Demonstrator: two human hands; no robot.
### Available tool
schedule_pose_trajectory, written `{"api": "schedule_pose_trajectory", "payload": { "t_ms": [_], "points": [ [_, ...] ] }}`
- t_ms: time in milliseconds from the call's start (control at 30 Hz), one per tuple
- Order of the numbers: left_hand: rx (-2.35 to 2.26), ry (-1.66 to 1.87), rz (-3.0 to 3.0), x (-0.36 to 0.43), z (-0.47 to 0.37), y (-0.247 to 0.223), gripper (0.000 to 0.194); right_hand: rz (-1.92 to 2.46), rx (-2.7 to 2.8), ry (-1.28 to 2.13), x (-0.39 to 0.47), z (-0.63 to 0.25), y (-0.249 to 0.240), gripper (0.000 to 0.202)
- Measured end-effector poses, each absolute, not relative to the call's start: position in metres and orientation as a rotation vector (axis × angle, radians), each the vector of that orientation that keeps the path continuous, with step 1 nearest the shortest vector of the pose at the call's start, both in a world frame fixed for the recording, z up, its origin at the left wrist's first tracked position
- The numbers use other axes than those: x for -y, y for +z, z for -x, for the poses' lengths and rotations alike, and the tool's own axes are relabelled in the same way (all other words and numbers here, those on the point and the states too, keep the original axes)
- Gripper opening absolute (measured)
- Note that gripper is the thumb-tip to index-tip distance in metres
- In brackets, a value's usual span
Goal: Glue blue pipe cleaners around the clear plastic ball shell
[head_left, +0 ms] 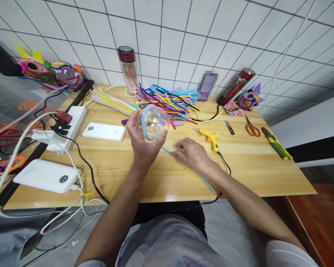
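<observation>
My left hand (144, 142) is wrapped round a clear, hollow plastic ball (163, 120), held up above the table. A light blue pipe cleaner ring (144, 124) circles the ball's left part. Lower and to the right, my right hand (193, 154) is slightly blurred, its fingers curled and closed at a blue pipe cleaner (207, 183). That strip passes under the hand and shows on both sides of it. Just beyond the right hand lies a yellow hot glue gun (210, 138), its nozzle pointing left.
Behind the ball spreads a pile of colourful pipe cleaners (167, 100). Scissors (252, 128), a small cutter (229, 127) and green-handled pliers (277, 142) lie right. Power banks (104, 131), a power strip (68, 128) and cables occupy the left. Decorated balls (68, 74) stand back left.
</observation>
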State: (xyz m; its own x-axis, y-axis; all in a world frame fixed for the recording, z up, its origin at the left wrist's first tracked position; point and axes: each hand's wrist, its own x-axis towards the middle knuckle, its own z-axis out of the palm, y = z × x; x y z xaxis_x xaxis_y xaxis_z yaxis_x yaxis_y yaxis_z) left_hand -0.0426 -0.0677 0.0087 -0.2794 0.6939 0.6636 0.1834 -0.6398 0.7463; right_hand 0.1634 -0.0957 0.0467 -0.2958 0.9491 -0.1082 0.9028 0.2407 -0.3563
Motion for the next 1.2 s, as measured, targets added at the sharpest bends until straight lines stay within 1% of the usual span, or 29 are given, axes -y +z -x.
{"api": "schedule_pose_trajectory", "payload": {
  "t_ms": [100,200,267,333,367,433,533,600,700,800,1067,1200],
  "points": [
    [-1.161,1.973,-1.714,0.068,0.045,0.011,0.094,1.875,2.460,0.634,0.081,-0.112,0.034,0.024],
    [-1.197,1.965,-1.862,0.068,0.048,0.015,0.085,1.882,2.493,0.646,0.074,-0.102,0.029,0.018],
    [-1.199,1.934,-1.933,0.069,0.049,0.018,0.078,1.892,2.487,0.665,0.077,-0.122,0.040,0.015],
    [-1.188,1.840,-1.967,0.071,0.049,0.020,0.077,1.875,2.436,0.697,0.085,-0.158,0.062,0.017],
    [-1.156,1.773,-1.982,0.073,0.048,0.021,0.077,1.832,2.369,0.717,0.091,-0.178,0.076,0.020],
    [-1.040,1.619,-2.024,0.076,0.044,0.019,0.077,1.583,2.054,0.786,0.103,-0.213,0.103,0.016],
    [-0.880,1.414,-2.068,0.081,0.036,0.012,0.076,1.490,1.889,0.679,0.115,-0.236,0.125,0.019],
    [-0.836,1.290,-2.062,0.083,0.030,0.006,0.073,1.480,1.919,0.690,0.116,-0.233,0.123,0.024],
    [-0.791,1.119,-2.029,0.082,0.027,0.000,0.067,1.460,2.022,0.756,0.108,-0.222,0.105,0.031],
    [-0.764,1.048,-2.031,0.081,0.029,-0.001,0.065,1.385,2.070,0.756,0.098,-0.219,0.089,0.035],
    [-0.707,0.980,-2.082,0.089,0.035,0.008,0.074,1.223,2.127,0.759,0.085,-0.221,0.080,0.031],
    [-0.738,0.980,-2.091,0.091,0.031,0.011,0.065,1.109,2.132,0.732,0.084,-0.226,0.071,0.021]
  ]
}}
